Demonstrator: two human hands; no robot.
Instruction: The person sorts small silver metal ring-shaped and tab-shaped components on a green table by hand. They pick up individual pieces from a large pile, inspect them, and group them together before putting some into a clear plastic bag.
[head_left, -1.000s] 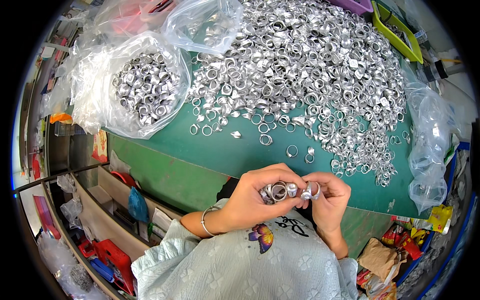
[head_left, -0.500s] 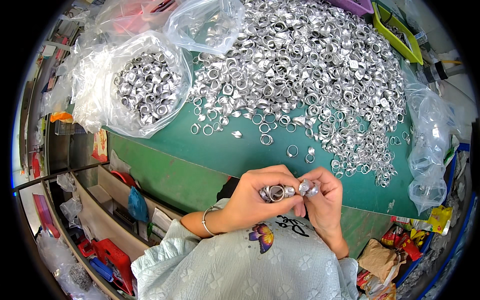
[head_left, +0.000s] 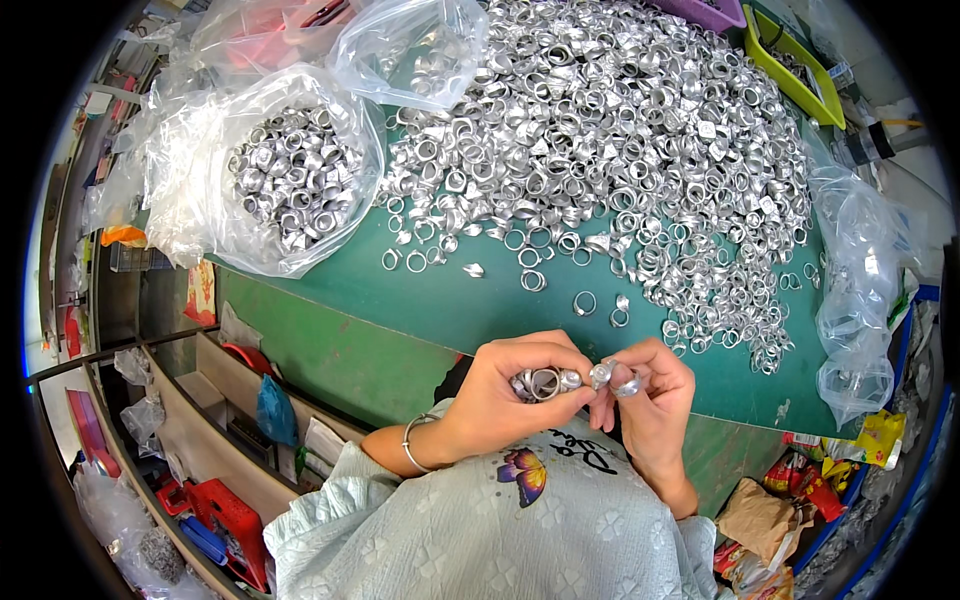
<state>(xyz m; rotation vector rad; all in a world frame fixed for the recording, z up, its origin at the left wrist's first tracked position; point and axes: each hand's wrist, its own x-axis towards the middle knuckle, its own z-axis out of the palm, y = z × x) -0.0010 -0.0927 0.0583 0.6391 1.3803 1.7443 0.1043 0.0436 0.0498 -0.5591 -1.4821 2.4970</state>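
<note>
Head view — silver rings (head_left: 545, 384) within curled left grip (head_left: 505, 385) — more rings (head_left: 627, 386) pinched in right grip (head_left: 660, 395).

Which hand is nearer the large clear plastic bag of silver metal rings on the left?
Left. The left hand lies below and right of the bag in view; the right hand is farther right, past the left hand.

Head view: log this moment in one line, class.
left hand: holds rings | right hand: holds rings | ring pile: on green table
</note>
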